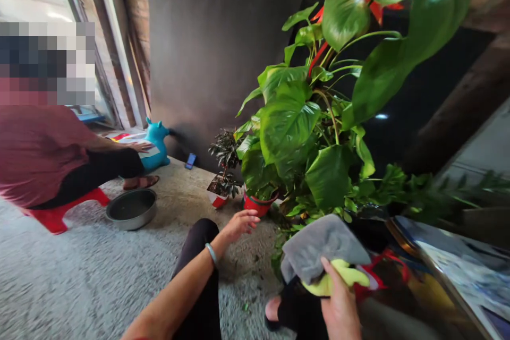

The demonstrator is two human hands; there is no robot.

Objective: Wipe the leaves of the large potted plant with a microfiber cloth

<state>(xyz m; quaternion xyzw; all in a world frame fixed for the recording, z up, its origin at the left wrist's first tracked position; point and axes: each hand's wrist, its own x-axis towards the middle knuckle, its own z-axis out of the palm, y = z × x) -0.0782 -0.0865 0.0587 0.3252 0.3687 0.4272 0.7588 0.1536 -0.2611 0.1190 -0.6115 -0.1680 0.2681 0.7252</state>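
In my right hand [338, 297] is a grey cloth [326, 244] together with a yellow-green cloth [350, 274]; the thumb presses on top of them over my right leg. My left hand [241, 223] is stretched forward past my knee, fingers extended and holding nothing. Just beyond its fingertips stands a red pot [258, 205] with a tall plant whose large green leaves [289, 119] rise in front of me. Beside that pot is a smaller dark-leaved plant [226, 151] in a red and white square pot [218, 199].
To the left a person [43, 154] sits on a red stool [56, 218], one hand near a blue animal toy [156, 141]. A grey basin [132, 210] and a phone [190, 161] lie on the floor. A glossy-topped table [458, 271] is at right; a dark board [223, 53] stands behind.
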